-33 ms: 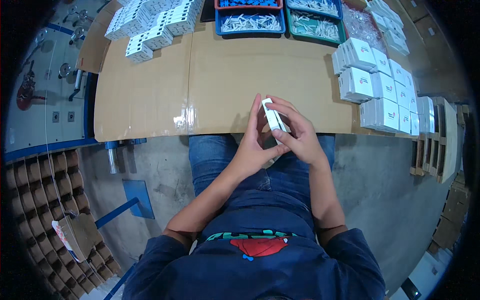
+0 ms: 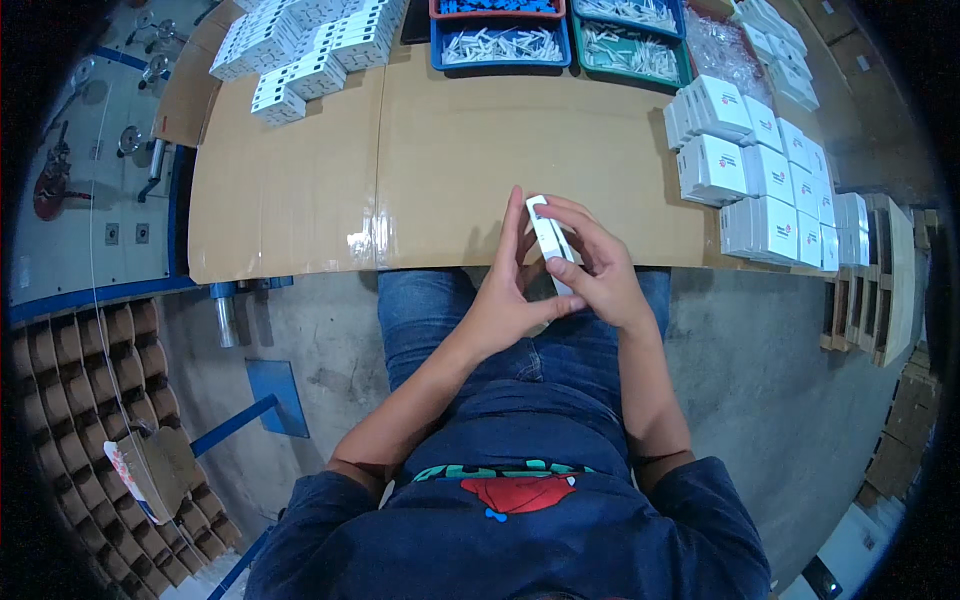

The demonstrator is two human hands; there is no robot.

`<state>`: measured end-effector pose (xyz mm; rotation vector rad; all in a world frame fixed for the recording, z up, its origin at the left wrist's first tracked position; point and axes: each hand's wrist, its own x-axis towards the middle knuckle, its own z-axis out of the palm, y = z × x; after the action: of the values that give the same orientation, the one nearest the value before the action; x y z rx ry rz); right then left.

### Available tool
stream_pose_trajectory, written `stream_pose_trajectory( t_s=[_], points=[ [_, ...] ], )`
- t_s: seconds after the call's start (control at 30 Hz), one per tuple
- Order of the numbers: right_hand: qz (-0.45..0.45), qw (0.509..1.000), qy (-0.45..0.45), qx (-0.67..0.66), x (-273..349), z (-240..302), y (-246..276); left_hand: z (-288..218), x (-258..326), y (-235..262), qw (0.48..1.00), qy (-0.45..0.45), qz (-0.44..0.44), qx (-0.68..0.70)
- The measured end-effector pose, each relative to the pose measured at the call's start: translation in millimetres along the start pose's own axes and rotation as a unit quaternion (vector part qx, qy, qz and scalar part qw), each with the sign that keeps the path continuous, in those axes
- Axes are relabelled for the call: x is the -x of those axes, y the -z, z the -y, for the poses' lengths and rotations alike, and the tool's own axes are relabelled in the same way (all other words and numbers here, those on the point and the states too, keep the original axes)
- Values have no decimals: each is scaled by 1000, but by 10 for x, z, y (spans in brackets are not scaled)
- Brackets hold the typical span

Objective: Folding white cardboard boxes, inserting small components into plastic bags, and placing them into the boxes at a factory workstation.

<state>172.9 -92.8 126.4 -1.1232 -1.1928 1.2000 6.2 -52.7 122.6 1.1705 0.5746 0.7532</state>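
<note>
Over my lap, at the cardboard's near edge, a slim white plastic case (image 2: 547,232) stands tilted between my two hands. One narrow side faces up, with a dark gap along it. My left hand (image 2: 503,302) supports its left side, fingers stretched up along it and thumb across the lower end. From the right, my right hand (image 2: 608,285) grips it, with fingers bent over the upper end and thumb pressed near the gap. Its broad faces are mostly hidden by my fingers.
Cardboard (image 2: 300,200) covers the table. Stacked white cases (image 2: 770,235) stand at the right; white blocks with dark holes (image 2: 315,75) are piled far left. Beyond the middle are a blue tray (image 2: 450,68) and a green tray (image 2: 655,85) of small white parts, beside clear plastic bags (image 2: 722,55).
The white case and the fingers around it have shifted very slightly. Everything else looks the same.
</note>
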Motion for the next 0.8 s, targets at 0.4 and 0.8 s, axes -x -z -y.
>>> stream_pose_trajectory(
  t_s=[0.4,0.8],
  points=[
    [-1,983,78,166,-5,99,-143,-317,-34,-138,943,252,-37,215],
    [-9,962,155,225,-4,-46,-165,-138,40,-201,938,188,-97,276]
  ],
)
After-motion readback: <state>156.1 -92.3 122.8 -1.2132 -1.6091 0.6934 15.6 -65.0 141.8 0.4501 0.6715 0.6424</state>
